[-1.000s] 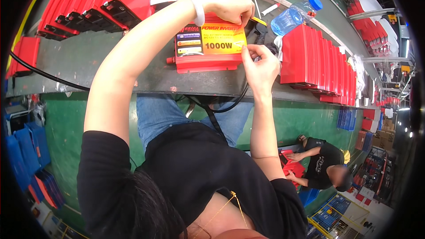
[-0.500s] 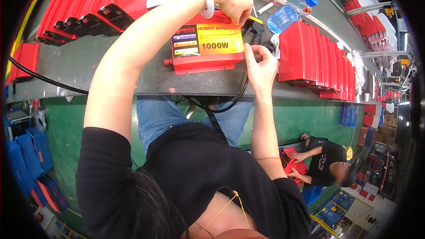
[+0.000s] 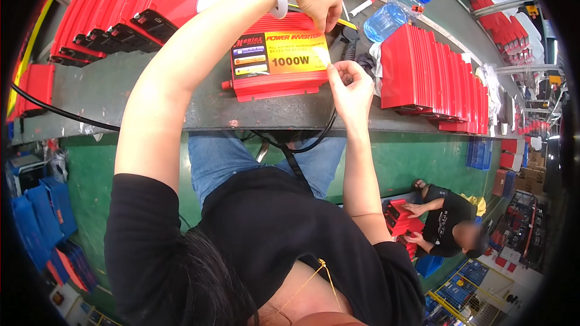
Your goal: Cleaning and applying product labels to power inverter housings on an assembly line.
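Observation:
A red power inverter lies on the grey workbench in front of me. A yellow and black label covers its top face. My left hand reaches over from the far side, its fingers closed at the label's far right corner. At the near right corner, my right hand pinches the label's edge between thumb and fingers. Just beyond the right hand lies a black cable with a thick connector. The left hand's fingertips are partly hidden by its own knuckles.
Red inverters stand in a row at left, with another row at right. Behind the right row lies a blue-capped water bottle. A black cable droops along the bench's front edge. A co-worker handles red casings at lower right.
Both hands and the inverter have shifted slightly left, and the label lies a little closer to the casing's right end. The co-worker's hands have moved a little.

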A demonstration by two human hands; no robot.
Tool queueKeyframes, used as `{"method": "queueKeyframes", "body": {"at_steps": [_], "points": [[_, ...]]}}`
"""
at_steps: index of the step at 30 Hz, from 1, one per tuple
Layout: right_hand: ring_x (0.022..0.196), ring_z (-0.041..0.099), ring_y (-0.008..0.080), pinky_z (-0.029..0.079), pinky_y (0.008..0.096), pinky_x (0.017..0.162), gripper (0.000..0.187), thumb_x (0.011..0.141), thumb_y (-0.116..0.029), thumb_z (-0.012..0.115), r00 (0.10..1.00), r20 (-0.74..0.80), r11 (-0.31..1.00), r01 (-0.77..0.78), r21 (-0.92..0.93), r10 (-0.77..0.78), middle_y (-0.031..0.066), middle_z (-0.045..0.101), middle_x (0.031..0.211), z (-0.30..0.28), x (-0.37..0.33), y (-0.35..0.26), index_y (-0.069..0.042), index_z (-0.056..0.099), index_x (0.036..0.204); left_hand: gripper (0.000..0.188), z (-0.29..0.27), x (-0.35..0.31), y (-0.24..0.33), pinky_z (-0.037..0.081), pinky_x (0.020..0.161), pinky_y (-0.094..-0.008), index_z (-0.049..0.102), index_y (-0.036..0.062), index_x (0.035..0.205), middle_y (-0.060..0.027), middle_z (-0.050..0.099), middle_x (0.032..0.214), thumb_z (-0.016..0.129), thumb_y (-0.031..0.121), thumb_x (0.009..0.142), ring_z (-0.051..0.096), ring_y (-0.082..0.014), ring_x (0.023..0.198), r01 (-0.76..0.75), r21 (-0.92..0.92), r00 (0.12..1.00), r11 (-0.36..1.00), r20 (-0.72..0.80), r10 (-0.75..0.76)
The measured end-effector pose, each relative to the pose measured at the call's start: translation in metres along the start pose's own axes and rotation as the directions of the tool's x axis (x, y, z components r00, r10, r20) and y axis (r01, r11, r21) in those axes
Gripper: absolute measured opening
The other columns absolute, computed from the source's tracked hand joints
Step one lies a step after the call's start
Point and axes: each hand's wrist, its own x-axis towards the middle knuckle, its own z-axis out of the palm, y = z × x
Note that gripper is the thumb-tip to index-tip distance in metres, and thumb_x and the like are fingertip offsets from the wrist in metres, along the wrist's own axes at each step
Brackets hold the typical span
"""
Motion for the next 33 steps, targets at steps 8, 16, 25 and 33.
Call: {"method": "queueKeyframes", "body": {"at_steps": [8,16,25,33], "points": [[0.055,0.044,0.0003,0.036,0.0185,0.05,0.013,0.085,-0.011,0.068,1.0,-0.006,1.0,-0.005,-0.004,0.005,-0.0048,0.057,0.064,0.001,-0.001,-0.003,0.001,0.065,0.08,0.01,0.008,0.008,-0.011,0.049,0.067,-0.0355,0.069,0.0031,0.073,-0.0095,0.062,0.08,0.073,0.012,0.07,0.062,-0.0241,0.076,-0.058,0.047,0.998,0.997,-0.003,0.058],[0.055,0.054,0.0114,0.044,0.0265,0.054,0.012,0.081,-0.01,0.067,0.987,-0.02,0.928,0.144,-0.344,-0.161,0.0041,0.06,0.064,-0.012,-0.001,-0.012,0.001,0.063,0.084,0.019,0.026,-0.003,-0.012,0.049,0.083,-0.0389,0.069,0.0065,0.09,-0.0097,0.061,0.091,0.073,0.012,0.072,0.06,-0.0284,0.094,-0.003,0.333,0.871,0.943,-0.462,0.165],[0.134,0.038,0.0338,0.03,0.0475,0.11,0.066,0.087,-0.032,0.063,0.79,0.347,0.708,0.609,-0.358,-0.505,0.0214,0.04,0.144,0.049,-0.016,-0.048,0.005,0.041,0.136,0.05,0.091,-0.134,0.036,0.027,0.112,-0.0462,0.041,-0.0006,0.139,-0.0183,0.047,0.14,0.049,0.024,0.097,0.04,-0.0286,0.134,0.396,0.139,0.58,0.908,-0.804,-0.13],[0.14,0.03,0.0311,0.02,0.0475,0.115,0.072,0.092,-0.047,0.049,0.882,0.469,0.601,0.349,-0.719,0.049,0.0197,0.038,0.147,-0.025,0.004,-0.011,0.003,0.036,0.142,0.075,0.142,-0.162,0.057,0.013,0.114,-0.0555,0.034,0.0022,0.145,-0.0133,0.03,0.153,0.054,0.049,0.09,0.026,-0.0263,0.143,0.619,0.176,0.639,0.765,-0.679,-0.361]]}}
